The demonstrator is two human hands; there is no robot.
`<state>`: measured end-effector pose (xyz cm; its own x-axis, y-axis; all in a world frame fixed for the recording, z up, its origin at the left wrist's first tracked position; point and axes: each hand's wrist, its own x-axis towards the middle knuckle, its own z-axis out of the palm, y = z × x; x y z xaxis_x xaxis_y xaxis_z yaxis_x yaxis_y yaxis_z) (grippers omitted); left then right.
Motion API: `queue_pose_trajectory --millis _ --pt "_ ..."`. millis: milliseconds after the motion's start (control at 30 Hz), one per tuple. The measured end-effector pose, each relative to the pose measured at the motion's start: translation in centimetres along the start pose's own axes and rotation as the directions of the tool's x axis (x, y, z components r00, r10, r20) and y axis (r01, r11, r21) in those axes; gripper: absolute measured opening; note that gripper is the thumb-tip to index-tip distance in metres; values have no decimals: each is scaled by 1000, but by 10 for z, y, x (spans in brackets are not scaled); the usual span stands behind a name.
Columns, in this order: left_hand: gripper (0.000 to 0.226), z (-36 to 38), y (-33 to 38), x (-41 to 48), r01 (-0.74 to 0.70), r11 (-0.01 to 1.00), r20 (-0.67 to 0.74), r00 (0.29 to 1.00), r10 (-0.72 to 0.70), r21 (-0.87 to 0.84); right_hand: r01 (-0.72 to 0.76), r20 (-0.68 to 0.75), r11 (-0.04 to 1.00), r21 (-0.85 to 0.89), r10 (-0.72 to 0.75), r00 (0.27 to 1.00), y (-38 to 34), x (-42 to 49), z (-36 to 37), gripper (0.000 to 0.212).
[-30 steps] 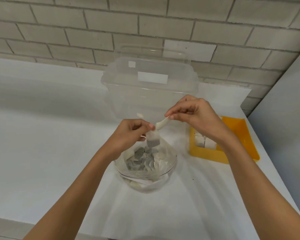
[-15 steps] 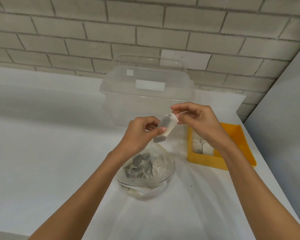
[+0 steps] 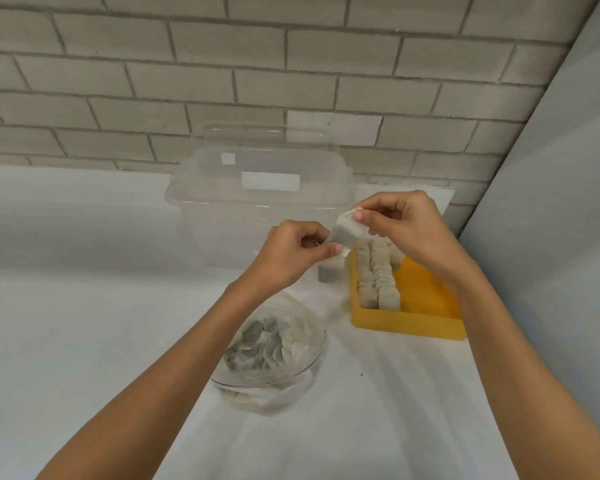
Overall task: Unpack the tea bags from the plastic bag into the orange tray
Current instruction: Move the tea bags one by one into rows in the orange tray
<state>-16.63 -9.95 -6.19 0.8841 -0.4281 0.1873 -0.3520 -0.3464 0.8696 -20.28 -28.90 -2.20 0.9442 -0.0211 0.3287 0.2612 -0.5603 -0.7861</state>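
Both hands hold tea bags in the air above the left edge of the orange tray [image 3: 426, 292]. My right hand [image 3: 402, 226] pinches the top of a white tea bag [image 3: 345, 232]. My left hand [image 3: 291, 252] pinches the lower corner of that bag. A second tea bag [image 3: 329, 271] hangs below my left hand. The tray carries two rows of several tea bags [image 3: 378, 275] along its left side. The clear plastic bag [image 3: 271, 355], open at the top with several tea bags inside, sits on the white counter below my left forearm.
A large clear plastic box with a lid [image 3: 260, 199] stands behind my hands against the grey brick wall. A grey panel [image 3: 551, 237] closes off the right side, just beyond the tray. The white counter [image 3: 84, 323] stretches away to the left.
Both hands have risen from the plastic bag's mouth and moved right with the tea bag, reaching the tray's left edge. The head has tilted, showing more of the tray's rows.
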Motion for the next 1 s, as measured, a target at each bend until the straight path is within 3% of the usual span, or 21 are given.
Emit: queue_pose_trajectory --millis 167,367,733,1000 --pt "5 18 7 19 -21 999 39 999 20 37 -14 -42 989 -147 8 999 14 5 -31 11" --pt "11 40 19 36 -80 994 71 995 74 73 -68 -112 973 -219 44 993 41 2 -57 18" --pt "10 59 14 46 -86 993 126 989 75 86 -370 -107 818 -440 361 926 144 21 -48 14" --pt "10 61 4 49 -73 996 142 988 64 60 -501 -165 744 -442 481 861 182 29 -21 21"
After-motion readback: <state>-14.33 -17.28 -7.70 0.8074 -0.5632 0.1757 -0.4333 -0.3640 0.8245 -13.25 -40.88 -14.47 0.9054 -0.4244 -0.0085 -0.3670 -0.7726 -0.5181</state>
